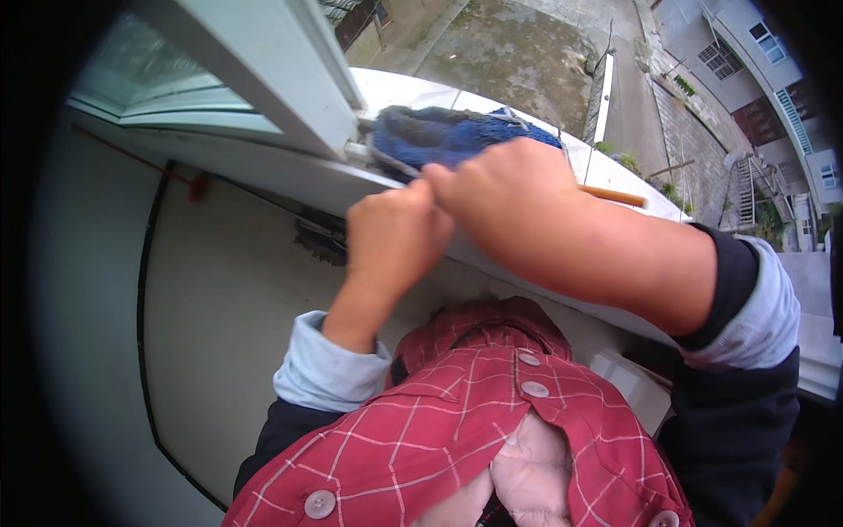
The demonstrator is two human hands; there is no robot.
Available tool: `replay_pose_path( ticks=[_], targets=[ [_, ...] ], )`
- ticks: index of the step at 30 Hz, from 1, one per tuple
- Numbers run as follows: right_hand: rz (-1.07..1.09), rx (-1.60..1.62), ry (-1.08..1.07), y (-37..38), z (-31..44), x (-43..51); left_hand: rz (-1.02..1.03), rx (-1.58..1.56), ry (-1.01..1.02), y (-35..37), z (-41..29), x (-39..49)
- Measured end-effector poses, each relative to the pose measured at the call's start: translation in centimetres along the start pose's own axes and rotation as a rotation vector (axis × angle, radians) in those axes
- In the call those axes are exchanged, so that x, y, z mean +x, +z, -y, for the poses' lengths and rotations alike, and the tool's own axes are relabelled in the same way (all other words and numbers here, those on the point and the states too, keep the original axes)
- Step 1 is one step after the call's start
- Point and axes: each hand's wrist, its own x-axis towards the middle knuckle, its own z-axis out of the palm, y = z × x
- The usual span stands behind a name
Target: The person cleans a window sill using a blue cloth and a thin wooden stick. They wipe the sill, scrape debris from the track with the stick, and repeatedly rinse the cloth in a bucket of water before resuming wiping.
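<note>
A blue and grey fuzzy cloth item [454, 132], perhaps a slipper or a mop cover, lies along the white window ledge [612, 168]. At its near edge my left hand [398, 230] and my right hand [514, 191] meet, both with curled fingers. A thin cord or edge of the fuzzy item runs to where they meet. What exactly the fingers pinch is hidden by the hands. An orange-brown stick [612, 195] shows past my right wrist, above the ledge; its other end is hidden behind the hand and forearm.
A white window frame [263, 59] with glass stands at the upper left. Beyond the ledge is a drop to a concrete yard [514, 46] and buildings. A red-headed, long-handled tool [197, 187] is at the left wall; a dark bristled object [321, 238] is below the ledge.
</note>
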Motion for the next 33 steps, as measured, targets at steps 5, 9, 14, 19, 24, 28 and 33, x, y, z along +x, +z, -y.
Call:
replay_pose_path(
  ticks=[5,9,14,19,24,28,33],
  targets=[
    [0.211,-0.144,0.26,-2.4,0.9,-9.9,0.043,-0.226,0.209,3.8,-7.9,-1.5],
    [0.466,-0.265,0.466,-3.2,1.2,-17.7,0.105,-0.471,0.503,5.8,-13.9,-2.5],
    [0.444,-0.174,0.486,-1.9,0.0,-20.1,0.031,-0.603,0.461,6.7,-12.5,-3.1],
    [-0.005,0.105,0.277,1.2,0.3,-10.0,-0.14,-0.407,0.178,3.4,-4.9,-2.2],
    [0.053,0.114,0.145,2.3,-0.6,-3.5,-0.186,0.005,-0.064,1.6,-2.8,0.0],
    [0.047,0.151,0.167,1.4,-2.4,-10.2,-0.09,-0.02,0.049,3.0,-8.7,-0.6],
    [0.214,0.051,0.374,1.8,-4.6,-22.7,0.03,-0.125,0.293,5.5,-19.9,-0.8]
  ],
)
